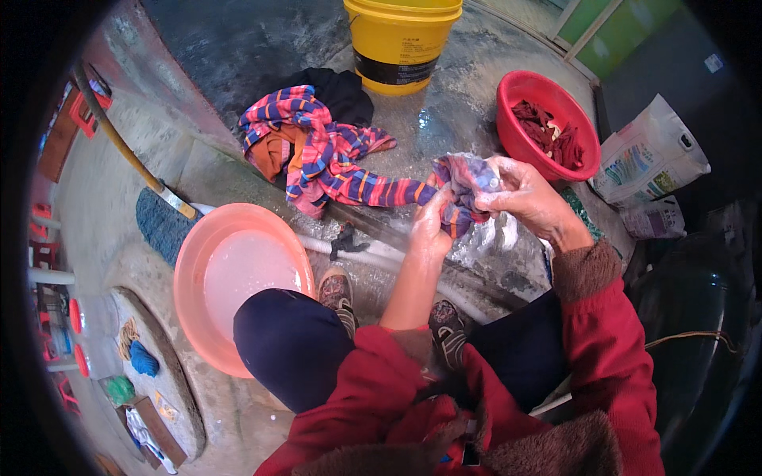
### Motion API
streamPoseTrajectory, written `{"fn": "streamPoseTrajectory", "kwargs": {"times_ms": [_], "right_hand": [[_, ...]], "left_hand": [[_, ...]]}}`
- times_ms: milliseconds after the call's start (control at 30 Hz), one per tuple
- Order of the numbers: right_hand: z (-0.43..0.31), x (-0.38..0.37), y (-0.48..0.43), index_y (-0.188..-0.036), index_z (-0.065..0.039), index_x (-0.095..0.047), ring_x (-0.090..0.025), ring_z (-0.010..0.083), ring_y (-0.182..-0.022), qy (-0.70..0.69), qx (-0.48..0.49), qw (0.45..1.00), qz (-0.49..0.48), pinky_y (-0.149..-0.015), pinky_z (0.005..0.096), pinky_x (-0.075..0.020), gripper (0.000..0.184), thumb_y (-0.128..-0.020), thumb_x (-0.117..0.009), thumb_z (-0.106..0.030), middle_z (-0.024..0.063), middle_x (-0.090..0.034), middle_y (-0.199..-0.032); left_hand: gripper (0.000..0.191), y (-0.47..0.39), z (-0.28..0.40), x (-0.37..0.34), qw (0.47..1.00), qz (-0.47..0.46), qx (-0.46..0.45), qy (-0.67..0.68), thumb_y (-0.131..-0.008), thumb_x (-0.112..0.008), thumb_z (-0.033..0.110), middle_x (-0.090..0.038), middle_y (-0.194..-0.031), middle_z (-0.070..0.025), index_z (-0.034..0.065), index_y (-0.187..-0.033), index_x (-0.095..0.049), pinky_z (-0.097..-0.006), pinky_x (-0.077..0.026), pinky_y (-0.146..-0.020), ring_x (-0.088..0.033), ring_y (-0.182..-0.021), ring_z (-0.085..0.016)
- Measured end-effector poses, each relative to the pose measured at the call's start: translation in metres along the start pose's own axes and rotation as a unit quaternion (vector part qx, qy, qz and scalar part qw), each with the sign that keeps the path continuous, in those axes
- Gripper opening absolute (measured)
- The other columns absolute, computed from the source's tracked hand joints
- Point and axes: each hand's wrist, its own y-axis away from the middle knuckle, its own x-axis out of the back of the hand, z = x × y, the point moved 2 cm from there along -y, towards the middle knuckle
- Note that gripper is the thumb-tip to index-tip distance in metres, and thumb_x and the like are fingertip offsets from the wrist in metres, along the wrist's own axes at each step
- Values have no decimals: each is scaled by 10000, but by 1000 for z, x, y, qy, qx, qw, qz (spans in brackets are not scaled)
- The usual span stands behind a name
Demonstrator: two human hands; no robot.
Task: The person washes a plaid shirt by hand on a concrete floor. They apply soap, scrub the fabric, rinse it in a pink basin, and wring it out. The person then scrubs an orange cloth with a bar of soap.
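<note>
A plaid shirt [321, 152] in pink, blue and orange lies heaped on the wet concrete floor, and one sleeve stretches right to my hands. My left hand [437, 217] grips the bunched end of that sleeve from the left. On its other side my right hand [524, 196] pinches the same wet, soapy cloth near a small pale button. The bunched part hangs above the floor between both hands. White suds lie on the floor below. Orange-brown cloth [274, 152] shows within the shirt heap, and a black garment [333, 92] lies behind it.
A pink basin [187, 309] with cloudy water stands by my left knee. Beyond are a yellow bucket [402, 44] and a red basin [512, 128] holding dark red cloth. White bags [655, 152] stand at right. A pale pipe [381, 256] crosses near my shoes; a mop [158, 223] lies left.
</note>
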Motion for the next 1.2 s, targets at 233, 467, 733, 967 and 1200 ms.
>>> {"fn": "streamPoseTrajectory", "kwargs": {"times_ms": [233, 467, 733, 967, 1200], "right_hand": [[-4, -4, -1, -962, -49, -626, -502, 15, -605, 17, 3, 999, 45, -509, 171, -397, 205, -827, -742, -150, -34, -580, -801], [-3, 3, 1, -962, -48, -643, -493, 15, -667, 59, 35, 994, 89, -549, 185, -364, 236, -810, -762, -184, -40, -605, -810], [-5, -1, 0, -928, -40, -645, -509, 33, -639, 41, 72, 989, 120, -550, 192, -376, 200, -816, -755, -163, -31, -596, -770], [-1, 4, 0, -929, -37, -663, -505, 39, -644, 13, 68, 989, 134, -567, 196, -378, 166, -865, -705, -184, -27, -598, -780], [22, 29, -11, -1206, -64, -559, -561, 88, -918, 46, 28, 967, 249, -767, 245, -430, 383, -929, -621, -320, -4, -623, -1044]], "left_hand": [[350, 1, 4, 3, 1000, 19, -10, -13, -962, -520, 59, -618, -1196, -109, 86, -1308, -475, -392, -542, -893, -641, -1053, -244], [301, -3, 2, 5, 1000, 22, -13, -9, -970, -518, 104, -634, -1176, -121, 36, -1264, -516, -402, -543, -888, -645, -1041, -249], [393, -4, 6, 10, 999, 18, 30, 34, -970, -475, 38, -577, -1265, -118, 87, -1357, -424, -423, -512, -968, -605, -1133, -253], [340, -6, 2, 16, 999, 36, 5, 13, -959, -502, 82, -611, -1203, -150, 23, -1293, -479, -429, -536, -927, -633, -1067, -271], [346, 2, 7, 5, 995, 55, 66, 41, -947, -508, 120, -629, -1184, -180, -33, -1257, -500, -414, -543, -926, -656, -1037, -284]]}}
